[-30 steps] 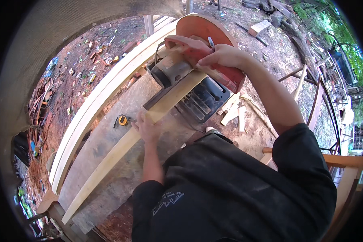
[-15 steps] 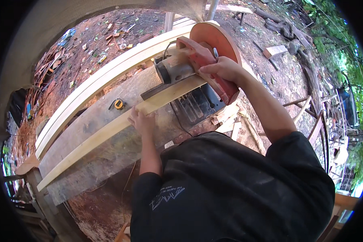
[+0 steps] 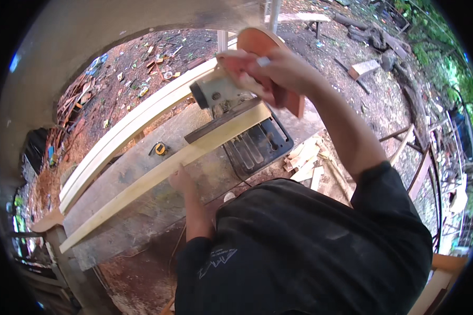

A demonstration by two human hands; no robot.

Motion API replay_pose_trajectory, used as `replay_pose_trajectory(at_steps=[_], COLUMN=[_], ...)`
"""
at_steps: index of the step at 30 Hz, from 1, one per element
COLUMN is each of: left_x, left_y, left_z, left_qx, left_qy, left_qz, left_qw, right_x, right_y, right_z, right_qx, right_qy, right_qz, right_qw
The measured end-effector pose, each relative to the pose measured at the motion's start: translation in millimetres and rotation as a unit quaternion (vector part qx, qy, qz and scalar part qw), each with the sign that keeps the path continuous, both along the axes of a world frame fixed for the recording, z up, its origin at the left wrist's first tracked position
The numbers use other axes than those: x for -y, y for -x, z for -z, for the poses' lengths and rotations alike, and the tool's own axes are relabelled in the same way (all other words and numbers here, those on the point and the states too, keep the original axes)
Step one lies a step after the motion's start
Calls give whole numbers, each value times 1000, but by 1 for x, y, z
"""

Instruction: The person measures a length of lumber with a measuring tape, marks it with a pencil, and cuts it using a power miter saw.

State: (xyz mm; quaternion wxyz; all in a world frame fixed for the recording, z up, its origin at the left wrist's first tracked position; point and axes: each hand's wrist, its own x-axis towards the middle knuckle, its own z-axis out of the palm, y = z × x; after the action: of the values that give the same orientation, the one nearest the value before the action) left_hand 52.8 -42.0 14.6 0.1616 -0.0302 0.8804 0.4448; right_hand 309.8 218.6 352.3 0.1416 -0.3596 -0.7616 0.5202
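My right hand point(image 3: 289, 71) is wrapped round the handle of a red-and-grey chop saw point(image 3: 247, 71), whose round reddish guard point(image 3: 257, 41) sits beyond the grip. The saw head is raised above its black base point(image 3: 263, 144). A long pale wooden board point(image 3: 142, 184) lies across the saw base and the bench, along a dark fence point(image 3: 223, 122). Low at the board's near edge, my left hand point(image 3: 182, 179) is closed on it, one finger pointing up against the wood; the hand is slightly blurred and its other fingers are partly hidden.
A yellow-and-black tape measure point(image 3: 159, 149) lies on the dusty bench point(image 3: 110, 210) beyond the board. More long pale boards point(image 3: 126, 126) run along the bench's far side. Wood offcuts point(image 3: 305, 157) are heaped right of the saw base. Debris covers the ground behind.
The saw head has come up off the board, with my right hand still on its handle. The spray of dust is gone. My left hand has slid from the board's top to its near edge.
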Motion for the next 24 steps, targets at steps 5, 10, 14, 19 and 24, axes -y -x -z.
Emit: replay_pose_trajectory(at_steps=[5,10,14,19,24], left_x=[-6,17,58,82,81], left_y=[25,35,-21,-70,-74], left_z=[44,80,71,50,50], left_qx=[187,221,230,213,206], left_qy=[-317,-421,-381,-379,-386], left_qz=[-95,-133,-125,-141,-169], left_qw=[925,870,887,890,883], right_x=[-10,14,-54,-104,-34], right_y=[47,2,-127,-250,-210], right_z=[-18,-73,-25,160,343], right_qx=[-4,-150,-450,-231,-29], right_qy=[-420,-252,-546,-253,204], right_qz=[89,58,215,520,407], right_qw=[903,954,673,783,890])
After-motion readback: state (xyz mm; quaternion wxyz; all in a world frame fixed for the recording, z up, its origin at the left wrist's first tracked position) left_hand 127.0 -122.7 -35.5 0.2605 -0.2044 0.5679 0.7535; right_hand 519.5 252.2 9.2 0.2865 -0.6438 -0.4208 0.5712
